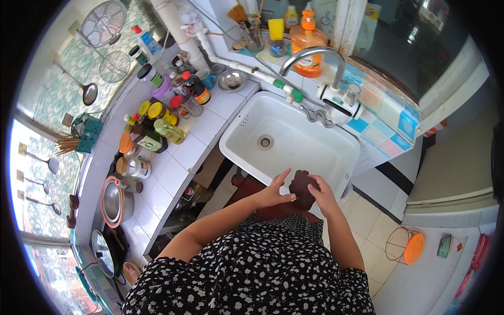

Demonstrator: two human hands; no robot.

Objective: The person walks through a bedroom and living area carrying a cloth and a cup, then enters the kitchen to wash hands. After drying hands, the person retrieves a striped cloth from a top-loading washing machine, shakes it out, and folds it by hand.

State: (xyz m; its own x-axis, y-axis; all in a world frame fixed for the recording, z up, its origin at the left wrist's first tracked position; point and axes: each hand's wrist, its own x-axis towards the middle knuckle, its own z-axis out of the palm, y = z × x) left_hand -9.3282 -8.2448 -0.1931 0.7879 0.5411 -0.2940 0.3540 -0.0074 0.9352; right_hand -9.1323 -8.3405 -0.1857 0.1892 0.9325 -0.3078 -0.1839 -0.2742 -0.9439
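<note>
Over the near rim of a white sink (315, 137), both my hands hold a dark brown, crumpled cloth-like lump (301, 185). My left hand (274, 192) presses against its left side with fingers spread upward. My right hand (321, 193) grips it from the right, fingers curled around it. The sink basin is dry-looking, with a round drain (265, 141) in its middle. A curved metal tap (313, 56) arches over the basin's far side.
The white tiled counter (181, 152) on the left carries several bottles and jars, a metal bowl (231, 80) and a pot with an orange rim (113, 201). An orange soap dispenser (307, 43) stands behind the tap. An orange-topped wire stool (405, 245) stands on the floor at right.
</note>
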